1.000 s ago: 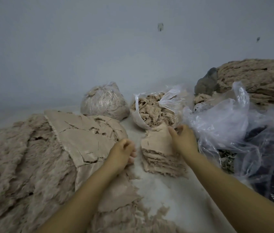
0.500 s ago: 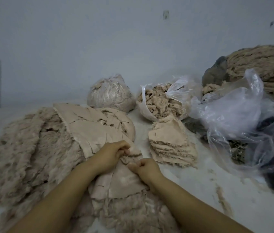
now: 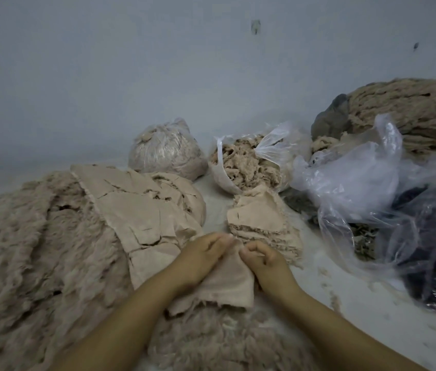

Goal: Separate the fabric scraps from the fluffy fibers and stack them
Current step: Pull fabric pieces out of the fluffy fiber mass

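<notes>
A beige fabric scrap (image 3: 227, 286) with a fluffy fringe lies in front of me. My left hand (image 3: 201, 257) and my right hand (image 3: 263, 257) both pinch its top edge, fingertips almost meeting. Just behind my right hand stands a stack of flat beige scraps (image 3: 259, 223). To the left spreads a big heap of fluffy fibers (image 3: 32, 245) with more smooth-backed scraps (image 3: 136, 207) lying over it. More fluff (image 3: 211, 341) lies under my forearms.
At the back stand a tied plastic bag of fibers (image 3: 163, 153) and an open bag of fibers (image 3: 243, 162). Crumpled clear plastic bags (image 3: 366, 194) with dark contents fill the right side. A large fiber bundle (image 3: 412, 111) leans against the wall.
My right hand left the stack and came back to the scrap. Both hands now pinch its top edge close together and have drawn it nearer to me.
</notes>
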Action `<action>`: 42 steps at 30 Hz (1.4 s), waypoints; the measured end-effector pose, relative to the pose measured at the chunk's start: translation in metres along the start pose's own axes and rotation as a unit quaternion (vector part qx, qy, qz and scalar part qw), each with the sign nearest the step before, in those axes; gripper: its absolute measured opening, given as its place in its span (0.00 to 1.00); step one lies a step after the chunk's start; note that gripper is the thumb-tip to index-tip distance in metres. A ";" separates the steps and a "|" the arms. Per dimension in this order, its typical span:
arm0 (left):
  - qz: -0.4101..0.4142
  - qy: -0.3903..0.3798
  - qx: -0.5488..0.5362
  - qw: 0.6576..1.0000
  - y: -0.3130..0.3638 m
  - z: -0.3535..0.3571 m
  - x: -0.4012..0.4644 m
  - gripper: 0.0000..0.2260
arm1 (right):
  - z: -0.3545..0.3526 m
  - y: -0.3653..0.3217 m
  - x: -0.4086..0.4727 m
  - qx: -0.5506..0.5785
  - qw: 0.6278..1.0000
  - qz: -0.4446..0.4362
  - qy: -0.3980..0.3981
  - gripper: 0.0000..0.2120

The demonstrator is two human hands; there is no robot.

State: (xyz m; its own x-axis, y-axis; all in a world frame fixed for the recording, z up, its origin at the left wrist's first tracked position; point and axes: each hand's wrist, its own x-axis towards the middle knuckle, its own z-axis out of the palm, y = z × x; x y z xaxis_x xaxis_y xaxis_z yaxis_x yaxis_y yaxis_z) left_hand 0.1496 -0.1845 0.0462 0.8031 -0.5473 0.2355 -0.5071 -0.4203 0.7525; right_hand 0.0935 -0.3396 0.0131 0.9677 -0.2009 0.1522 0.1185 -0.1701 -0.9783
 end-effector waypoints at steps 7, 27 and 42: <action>-0.078 0.031 0.088 0.993 -0.031 0.011 -0.017 0.16 | -0.015 0.004 0.004 -0.005 0.988 -0.036 0.149 0.11; -0.106 0.207 -0.242 0.942 0.005 0.000 -0.005 0.11 | -0.034 0.010 -0.003 -0.148 0.987 0.012 0.066 0.10; -0.082 0.212 -0.193 0.955 0.000 0.013 0.002 0.08 | 0.004 -0.013 0.002 0.286 0.944 0.092 0.140 0.07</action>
State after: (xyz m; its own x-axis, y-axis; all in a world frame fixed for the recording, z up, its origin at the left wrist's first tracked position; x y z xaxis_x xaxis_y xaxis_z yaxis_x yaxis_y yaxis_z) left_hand 0.1470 -0.1950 0.0389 0.9576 -0.1202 0.2618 -0.2769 -0.1327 0.9517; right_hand 0.0948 -0.3339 0.0257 0.8968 -0.4362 -0.0740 0.1323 0.4241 -0.8959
